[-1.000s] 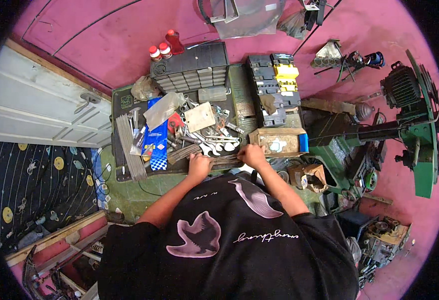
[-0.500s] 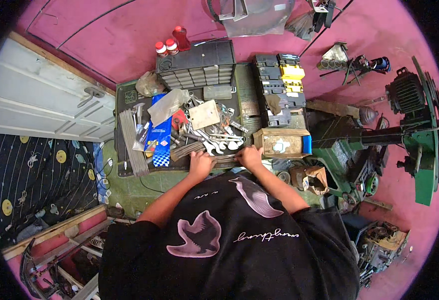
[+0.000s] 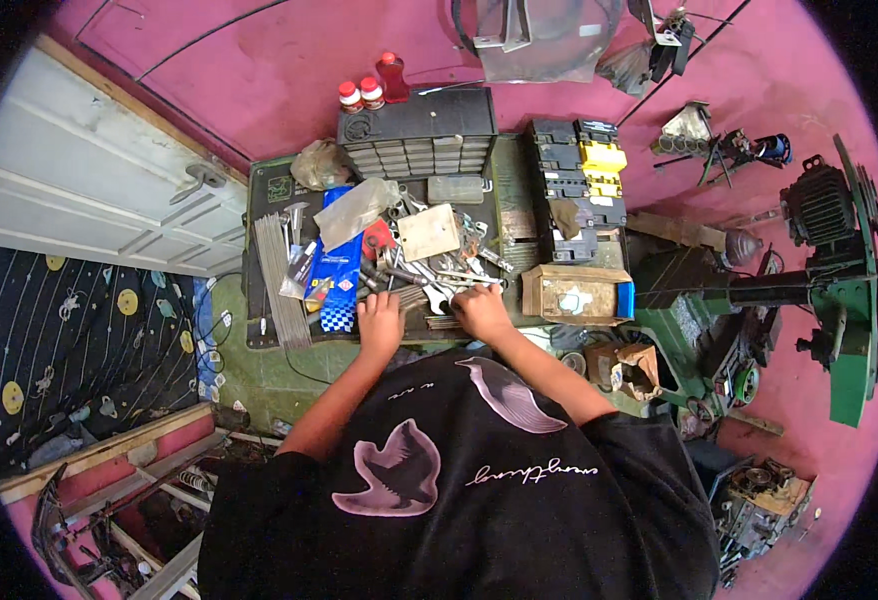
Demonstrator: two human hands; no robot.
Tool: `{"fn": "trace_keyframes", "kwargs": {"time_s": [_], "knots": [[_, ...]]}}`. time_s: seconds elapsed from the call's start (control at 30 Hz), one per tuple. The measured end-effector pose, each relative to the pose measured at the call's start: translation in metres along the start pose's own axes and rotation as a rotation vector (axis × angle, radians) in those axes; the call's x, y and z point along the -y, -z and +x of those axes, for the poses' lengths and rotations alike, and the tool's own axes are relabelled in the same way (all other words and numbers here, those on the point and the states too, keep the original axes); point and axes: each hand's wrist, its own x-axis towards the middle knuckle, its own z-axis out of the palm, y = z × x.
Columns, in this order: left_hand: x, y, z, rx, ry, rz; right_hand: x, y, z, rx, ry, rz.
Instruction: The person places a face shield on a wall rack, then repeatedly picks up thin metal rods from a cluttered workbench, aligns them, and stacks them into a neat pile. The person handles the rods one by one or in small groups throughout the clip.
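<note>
I see a loose pile of silver wrenches (image 3: pixel 429 285) lying flat on the green workbench (image 3: pixel 279 190), overlapping each other.

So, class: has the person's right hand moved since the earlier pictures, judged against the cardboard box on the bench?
Yes. The right hand has shifted slightly left, away from the cardboard box.
</note>
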Motion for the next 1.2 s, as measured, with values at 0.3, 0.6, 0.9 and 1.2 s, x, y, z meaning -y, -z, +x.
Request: {"fn": "trace_keyframes", "kwargs": {"time_s": [0.3, 0.6, 0.9, 1.2], "knots": [[0.058, -0.013, -0.013, -0.029, -0.060, 0.070, 0.066, -0.019, 0.064, -0.208, 0.462, -0.136], [0.075, -0.008, -0.016, -0.001, -0.039, -0.065, 0.073, -0.038, 0.068, -0.110, 0.347, -0.190], [0.059, 0.043, -0.002, 0.038, 0.012, -0.289, 0.073, -0.033, 0.063, -0.170, 0.271, -0.135], [0.027, 0.093, 0.022, 0.078, 0.276, -0.781, 0.013, 0.054, 0.025, -0.441, 0.177, 0.156]]}}
